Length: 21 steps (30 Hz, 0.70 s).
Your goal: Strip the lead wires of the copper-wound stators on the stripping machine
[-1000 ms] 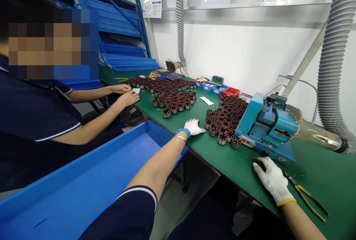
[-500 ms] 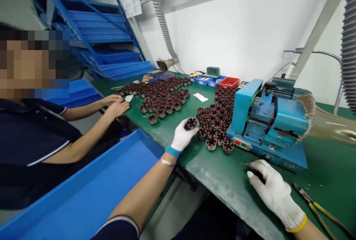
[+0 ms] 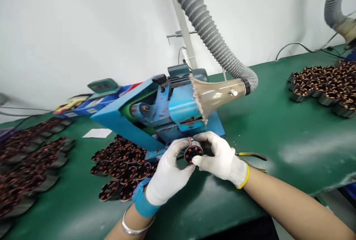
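Both white-gloved hands meet in front of the blue machine (image 3: 183, 106) around one motor stator (image 3: 194, 153), a short metal ring with black inside and copper windings. My left hand (image 3: 169, 173), with a blue wristband, grips it from the left side. From the right, my right hand (image 3: 219, 154) has its thumb on the near face and its fingers over the top. Thin copper wire ends stick up at the stator's upper edge. Pliers (image 3: 251, 155) with yellow handles lie partly hidden behind my right hand.
Rows of stators (image 3: 122, 162) stand left of the machine, with more at the far left. Another group (image 3: 325, 84) sits at the right. A white paper (image 3: 97, 133), blue bins (image 3: 94, 102) and a grey suction hose (image 3: 211, 28) are around the machine on the green table (image 3: 267, 121).
My view has swung right. My left hand has carried the stator from beside the rows to the machine's front, and my right hand has left the table and now grips it too.
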Each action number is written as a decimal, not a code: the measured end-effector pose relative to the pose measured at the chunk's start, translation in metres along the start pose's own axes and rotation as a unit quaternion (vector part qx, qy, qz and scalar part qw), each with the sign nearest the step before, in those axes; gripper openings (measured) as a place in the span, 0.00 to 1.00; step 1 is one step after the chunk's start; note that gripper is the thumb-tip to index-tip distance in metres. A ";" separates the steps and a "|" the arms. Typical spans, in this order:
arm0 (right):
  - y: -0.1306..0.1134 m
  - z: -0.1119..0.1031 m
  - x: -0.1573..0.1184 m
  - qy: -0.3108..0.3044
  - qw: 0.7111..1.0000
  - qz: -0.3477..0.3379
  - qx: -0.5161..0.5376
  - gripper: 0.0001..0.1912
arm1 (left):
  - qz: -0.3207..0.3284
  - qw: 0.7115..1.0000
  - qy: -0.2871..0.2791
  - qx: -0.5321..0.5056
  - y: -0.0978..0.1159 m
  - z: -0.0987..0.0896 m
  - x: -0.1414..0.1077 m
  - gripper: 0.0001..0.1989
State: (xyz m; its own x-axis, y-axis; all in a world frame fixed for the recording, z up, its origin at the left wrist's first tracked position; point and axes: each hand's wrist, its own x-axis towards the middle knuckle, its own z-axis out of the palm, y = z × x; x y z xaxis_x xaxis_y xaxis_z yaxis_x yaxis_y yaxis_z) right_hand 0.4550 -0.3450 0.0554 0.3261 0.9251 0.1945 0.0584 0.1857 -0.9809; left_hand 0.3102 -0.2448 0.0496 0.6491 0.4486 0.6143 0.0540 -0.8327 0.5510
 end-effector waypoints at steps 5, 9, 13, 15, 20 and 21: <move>-0.008 0.005 -0.005 0.060 0.995 0.010 -0.082 0.16 | 0.041 0.997 -0.037 0.048 -0.003 0.002 -0.007 0.26; -0.006 0.011 -0.007 0.096 0.994 -0.021 -0.048 0.05 | 0.037 0.996 -0.066 0.036 0.003 0.003 -0.006 0.25; -0.009 0.004 -0.001 0.119 0.988 0.051 0.078 0.08 | -0.072 0.994 -0.053 -0.058 0.013 0.007 -0.008 0.21; -0.012 -0.002 0.003 0.116 0.985 0.067 0.104 0.13 | -0.156 0.979 -0.028 -0.130 0.016 0.010 -0.009 0.22; -0.021 -0.001 0.004 0.046 0.996 0.026 -0.077 0.34 | -0.256 0.927 0.037 -0.272 0.016 0.013 0.000 0.26; -0.022 0.002 0.004 0.050 0.991 0.020 -0.119 0.33 | -0.252 0.923 0.045 -0.287 0.016 0.012 0.004 0.27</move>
State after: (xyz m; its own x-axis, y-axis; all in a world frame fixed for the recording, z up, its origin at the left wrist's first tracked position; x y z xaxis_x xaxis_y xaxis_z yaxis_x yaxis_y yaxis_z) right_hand 0.4527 -0.3449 0.0781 0.4236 0.8905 0.1659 0.2611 0.0553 -0.9637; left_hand 0.3227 -0.2604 0.0543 0.5847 0.7786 0.2277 -0.0955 -0.2127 0.9724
